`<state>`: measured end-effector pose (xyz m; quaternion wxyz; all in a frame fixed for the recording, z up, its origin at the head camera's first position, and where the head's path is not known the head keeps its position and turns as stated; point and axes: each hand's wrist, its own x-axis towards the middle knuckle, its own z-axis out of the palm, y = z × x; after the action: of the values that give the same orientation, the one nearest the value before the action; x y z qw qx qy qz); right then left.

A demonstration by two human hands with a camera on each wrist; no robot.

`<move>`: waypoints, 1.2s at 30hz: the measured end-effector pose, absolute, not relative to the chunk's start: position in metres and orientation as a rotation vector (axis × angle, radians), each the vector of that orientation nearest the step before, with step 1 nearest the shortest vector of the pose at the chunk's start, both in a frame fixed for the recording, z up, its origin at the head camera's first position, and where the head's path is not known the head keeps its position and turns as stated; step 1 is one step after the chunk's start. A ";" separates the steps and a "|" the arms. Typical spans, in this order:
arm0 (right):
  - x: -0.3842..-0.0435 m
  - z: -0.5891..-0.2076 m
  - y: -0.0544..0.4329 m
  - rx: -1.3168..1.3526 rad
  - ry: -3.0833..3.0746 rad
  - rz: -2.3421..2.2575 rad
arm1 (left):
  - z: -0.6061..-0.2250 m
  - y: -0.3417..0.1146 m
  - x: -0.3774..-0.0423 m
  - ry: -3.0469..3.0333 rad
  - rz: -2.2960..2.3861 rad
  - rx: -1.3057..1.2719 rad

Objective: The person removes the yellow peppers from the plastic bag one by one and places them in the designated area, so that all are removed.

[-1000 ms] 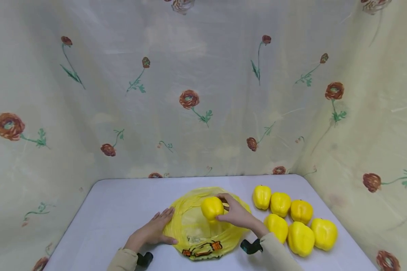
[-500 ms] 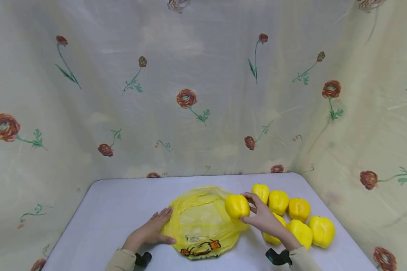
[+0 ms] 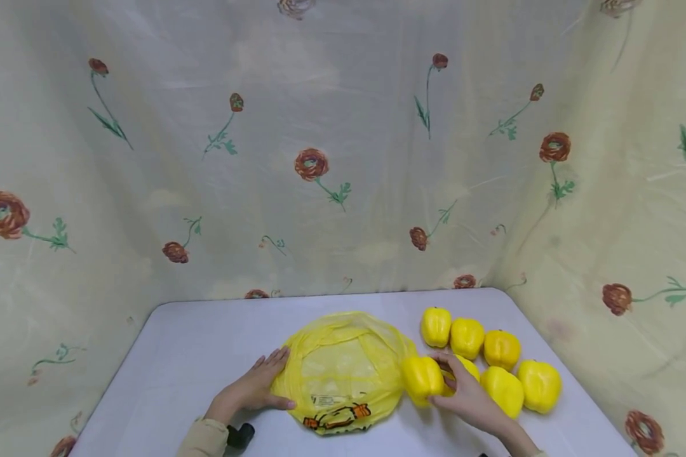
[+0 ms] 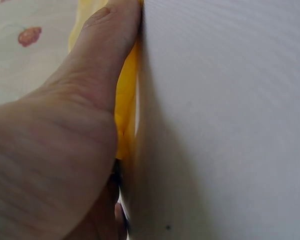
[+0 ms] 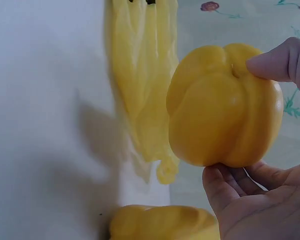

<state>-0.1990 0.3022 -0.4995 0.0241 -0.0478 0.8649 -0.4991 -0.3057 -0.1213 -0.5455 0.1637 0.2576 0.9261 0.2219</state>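
Observation:
In the head view a yellow plastic bag [image 3: 385,368] lies spread on the table, its mouth facing up. My left hand [image 3: 257,387] rests at the bag's left edge with straight fingers; the left wrist view shows its thumb [image 4: 102,45] against the yellow plastic. My right hand [image 3: 463,397] grips a yellow bell pepper [image 3: 420,381] just right of the bag. In the right wrist view this pepper [image 5: 222,107] is held between thumb and fingers, raised above the table. Beside that hand, another bell pepper [image 3: 467,366] is partly hidden behind it.
More yellow bell peppers stand in two rows on the right: a back row [image 3: 466,337] of three and a front row with two fully or mostly visible [image 3: 540,386]. The white table [image 3: 206,343] ends at a flower-printed curtain [image 3: 343,190] behind and at the sides.
My right hand has carried the bell pepper from above the bag to the right and lower, towards the rows of peppers. The left hand has stayed on the bag's edge.

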 end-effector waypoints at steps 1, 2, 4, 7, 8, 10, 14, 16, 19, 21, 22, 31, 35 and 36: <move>-0.197 -0.501 0.302 -0.139 2.679 -1.542 | -0.546 -0.121 -0.306 2.641 0.633 0.731; -0.195 -0.503 0.303 -0.127 2.675 -1.542 | -0.546 -0.121 -0.307 2.643 0.630 0.726; -0.192 -0.506 0.303 -0.070 2.653 -1.541 | -0.547 -0.121 -0.307 2.644 0.627 0.716; -0.189 -0.511 0.302 -0.020 2.619 -1.540 | -0.547 -0.121 -0.306 2.640 0.627 0.712; -0.188 -0.513 0.301 -0.008 2.610 -1.537 | -0.547 -0.121 -0.306 2.638 0.627 0.712; -0.186 -0.515 0.301 0.011 2.599 -1.531 | -0.547 -0.121 -0.305 2.630 0.634 0.714; -0.182 -0.520 0.298 0.034 2.563 -1.526 | -0.545 -0.120 -0.304 2.628 0.636 0.717; -0.180 -0.521 0.297 0.038 2.550 -1.523 | -0.544 -0.120 -0.304 2.632 0.634 0.720; -0.176 -0.523 0.296 0.013 2.557 -1.501 | -0.543 -0.120 -0.304 2.638 0.629 0.719; -0.174 -0.525 0.297 -0.026 2.569 -1.482 | -0.543 -0.120 -0.304 2.639 0.627 0.713; -0.173 -0.527 0.298 -0.046 2.566 -1.478 | -0.543 -0.120 -0.304 2.638 0.626 0.706; -0.167 -0.529 0.304 -0.165 2.453 -1.510 | -0.549 -0.121 -0.308 2.664 0.591 0.696; -0.165 -0.528 0.305 -0.132 2.412 -1.455 | -0.551 -0.121 -0.309 2.665 0.594 0.707; -0.164 -0.529 0.304 -0.103 2.401 -1.437 | -0.551 -0.120 -0.309 2.664 0.596 0.707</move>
<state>-0.1642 0.3043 -0.5287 0.1697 -0.0362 0.8450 -0.5058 -0.3091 -0.1202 -0.5509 0.1602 0.2476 0.9325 0.2087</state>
